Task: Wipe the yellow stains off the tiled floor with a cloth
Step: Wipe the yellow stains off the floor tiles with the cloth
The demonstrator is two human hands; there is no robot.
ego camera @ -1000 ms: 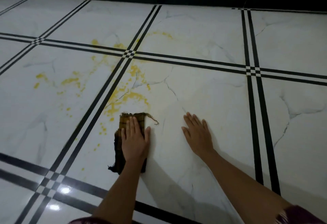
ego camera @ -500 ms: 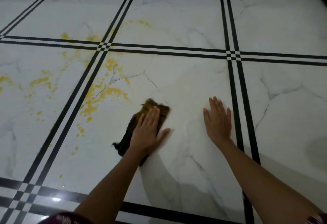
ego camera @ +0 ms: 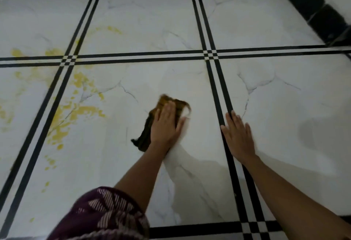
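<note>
My left hand presses flat on a brown-and-yellow cloth in the middle of a white marble tile of the floor. The cloth sticks out past my fingertips and toward my wrist. Yellow stains spread over the tile's left part, well left of the cloth, and more yellow stains lie on the tiles beyond the black lines. My right hand rests palm down, fingers spread, on the black double line to the right, holding nothing.
Black double grout lines cross the floor. A black skirting runs along the back and right walls. A patterned maroon sleeve shows at the bottom left.
My left hand has slid the cloth to the right, away from the yellow stains. The view has shifted right, and my right hand now lies on the black line.
</note>
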